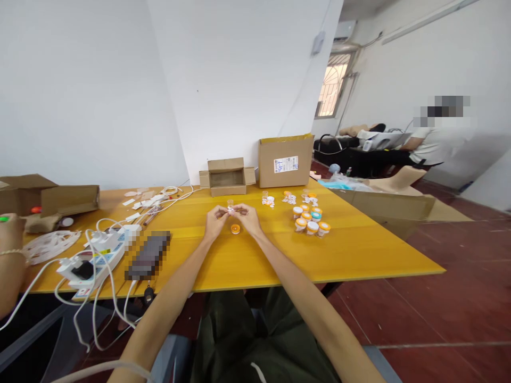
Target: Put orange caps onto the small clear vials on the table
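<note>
My left hand and my right hand meet over the table, fingertips pinched together. Between them are small white pieces with dark marks, too small to name exactly; both hands appear to grip them. Just behind the fingers stands a small clear jar, partly hidden by them. An orange lid lies on the table just below my hands, nearer to me. To the right, several small jars with orange lids, one of them teal, stand in a cluster.
Loose white piles lie beside clear jars at the back right. Behind them stand a small open box and a large carton. A power strip, cables and a phone occupy the left. Another person's hand is at far left.
</note>
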Motion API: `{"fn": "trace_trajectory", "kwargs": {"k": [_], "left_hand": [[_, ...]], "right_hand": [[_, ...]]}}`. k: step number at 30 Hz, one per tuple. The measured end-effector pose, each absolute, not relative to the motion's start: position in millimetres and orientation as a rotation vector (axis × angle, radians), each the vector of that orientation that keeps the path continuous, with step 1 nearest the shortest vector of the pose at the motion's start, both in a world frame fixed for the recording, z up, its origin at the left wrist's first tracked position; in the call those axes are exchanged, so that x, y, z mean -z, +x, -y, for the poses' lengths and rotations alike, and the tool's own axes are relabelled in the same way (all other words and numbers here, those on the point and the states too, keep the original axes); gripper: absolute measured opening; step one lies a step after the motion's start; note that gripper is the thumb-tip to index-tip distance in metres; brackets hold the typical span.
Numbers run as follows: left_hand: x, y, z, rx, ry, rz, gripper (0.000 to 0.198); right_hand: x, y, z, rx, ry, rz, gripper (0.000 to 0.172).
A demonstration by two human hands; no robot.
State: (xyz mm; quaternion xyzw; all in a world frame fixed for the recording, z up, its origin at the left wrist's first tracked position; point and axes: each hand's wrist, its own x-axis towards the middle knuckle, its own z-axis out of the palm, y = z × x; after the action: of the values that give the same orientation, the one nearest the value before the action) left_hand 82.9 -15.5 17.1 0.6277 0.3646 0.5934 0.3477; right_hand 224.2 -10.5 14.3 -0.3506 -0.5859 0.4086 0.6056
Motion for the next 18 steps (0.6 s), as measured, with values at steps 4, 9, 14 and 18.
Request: {"fn": "trace_trajectory", "kwargs": {"k": [4,9,14,18], "left_hand": [[-15.8,81.8,14.2,-1.514,1.63,-0.972,0.023],[-15.1,80.7,13.3,-1.503,1.627,-0.967,0.024],[-16.7,81.3,14.8,-1.5,1.648,-0.944,0.024],[-17.9,81.4,16.3,-1.522,1.682,-0.925,0.023]], "right_hand": [[-14.9,224.0,11.8,-0.941,-0.809,1.347,0.026],[-16.0,222.4,13.8,-0.927,-0.788,1.325,0.025],[-17.1,222.9,15.0,-0.928,-0.775,1.309,0.023],[-16.0,224.7,13.4,-0.929,-0.776,1.299,0.022]]}}
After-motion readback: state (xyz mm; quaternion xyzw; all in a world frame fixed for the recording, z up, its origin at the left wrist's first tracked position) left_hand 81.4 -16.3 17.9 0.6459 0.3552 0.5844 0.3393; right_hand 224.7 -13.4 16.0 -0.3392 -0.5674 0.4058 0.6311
